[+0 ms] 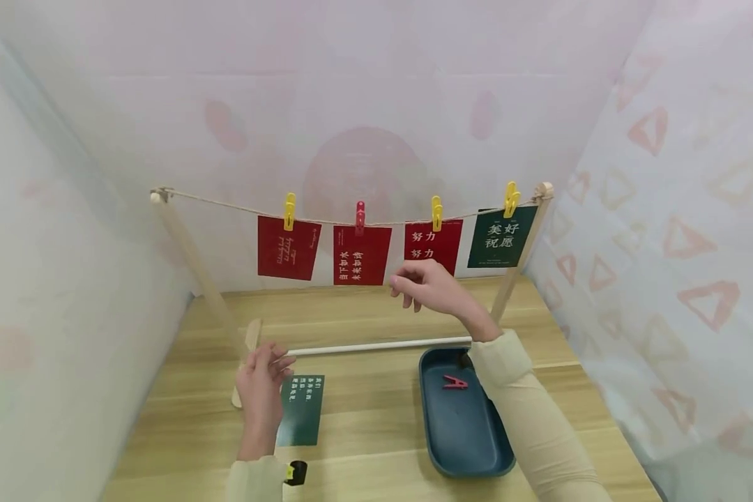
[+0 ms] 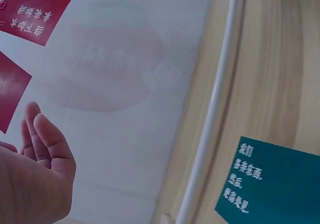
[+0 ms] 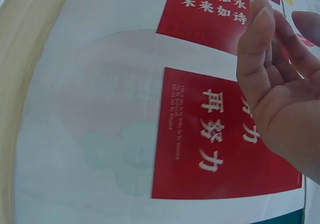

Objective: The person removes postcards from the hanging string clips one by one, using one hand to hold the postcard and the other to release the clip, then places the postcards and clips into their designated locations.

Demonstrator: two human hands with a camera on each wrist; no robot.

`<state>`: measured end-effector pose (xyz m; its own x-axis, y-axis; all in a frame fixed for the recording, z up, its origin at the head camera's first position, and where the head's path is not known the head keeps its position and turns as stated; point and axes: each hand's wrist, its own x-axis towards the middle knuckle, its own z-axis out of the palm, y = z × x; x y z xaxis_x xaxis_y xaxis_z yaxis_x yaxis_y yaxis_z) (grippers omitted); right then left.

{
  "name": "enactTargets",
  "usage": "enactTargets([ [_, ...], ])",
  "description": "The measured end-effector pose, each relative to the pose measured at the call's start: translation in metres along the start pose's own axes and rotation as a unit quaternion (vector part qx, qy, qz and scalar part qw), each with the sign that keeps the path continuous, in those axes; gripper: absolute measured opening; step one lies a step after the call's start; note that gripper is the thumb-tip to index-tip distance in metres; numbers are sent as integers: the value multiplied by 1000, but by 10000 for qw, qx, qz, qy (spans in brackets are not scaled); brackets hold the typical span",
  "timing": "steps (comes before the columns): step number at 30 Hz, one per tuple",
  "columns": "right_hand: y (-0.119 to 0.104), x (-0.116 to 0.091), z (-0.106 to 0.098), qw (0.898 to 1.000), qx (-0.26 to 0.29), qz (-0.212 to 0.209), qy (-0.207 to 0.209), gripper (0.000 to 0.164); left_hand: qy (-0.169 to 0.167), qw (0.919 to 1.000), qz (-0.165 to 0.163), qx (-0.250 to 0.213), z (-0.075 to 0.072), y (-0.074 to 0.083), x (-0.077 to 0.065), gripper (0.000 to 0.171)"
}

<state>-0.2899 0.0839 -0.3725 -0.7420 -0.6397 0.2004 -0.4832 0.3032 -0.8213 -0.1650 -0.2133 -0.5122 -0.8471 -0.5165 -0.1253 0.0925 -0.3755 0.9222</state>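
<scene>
My right hand point(image 1: 429, 287) is raised in front of the third red card point(image 1: 452, 240), fingers loosely bent with nothing in them. My left hand point(image 1: 265, 382) hovers low at the left, its relaxed fingers holding nothing, overlapping a dark green card point(image 1: 307, 415) on the table. From a string point(image 1: 226, 205) hang a red card point(image 1: 276, 251) under a yellow clothespin point(image 1: 289, 213), another red card point(image 1: 376, 254) under a red clothespin point(image 1: 360, 216), the third red card under a yellow clothespin point(image 1: 436, 213), and a green card point(image 1: 480, 244) under a yellow clothespin point(image 1: 511, 199) at the right end.
Wooden posts point(image 1: 191, 247) carry the string at both ends, with a white rod point(image 1: 364, 346) running low between them. A dark blue tray point(image 1: 461, 439) at the right contains a red clothespin point(image 1: 455, 382). Patterned white walls point(image 1: 665, 279) enclose the wooden table point(image 1: 376, 411).
</scene>
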Motion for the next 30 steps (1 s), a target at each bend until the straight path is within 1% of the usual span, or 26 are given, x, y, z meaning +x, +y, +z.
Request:
enactTargets([
  [3,-9,5,-2,9999,-75,-104,-4,11,-119,9999,-27,-25,5,9,1,22],
  [6,-19,11,-1,9997,-139,-197,-27,10,-166,9996,-50,-226,9,18,5,21],
  [10,-33,20,4,9994,-150,-321,-26,11,-53,9988,51,-494,12,26,17,22],
  [13,-42,27,8,9988,-193,-445,9,17,-33,9989,104,-457,15,32,25,29],
  [16,-50,34,11,9977,-304,-609,34,21,-110,9989,154,-427,21,39,31,38],
  [19,-59,42,13,9958,-519,-746,81,23,-142,9984,206,-499,28,46,37,43],
  [24,-74,56,16,9900,-1032,-919,269,26,-146,9980,301,-545,36,53,44,43],
  [27,-82,63,18,9858,-1281,-1009,400,27,-137,9976,280,-620,39,56,47,47],
  [30,-90,69,18,9844,-1352,-1011,486,30,-128,9972,200,-706,43,56,48,53],
])
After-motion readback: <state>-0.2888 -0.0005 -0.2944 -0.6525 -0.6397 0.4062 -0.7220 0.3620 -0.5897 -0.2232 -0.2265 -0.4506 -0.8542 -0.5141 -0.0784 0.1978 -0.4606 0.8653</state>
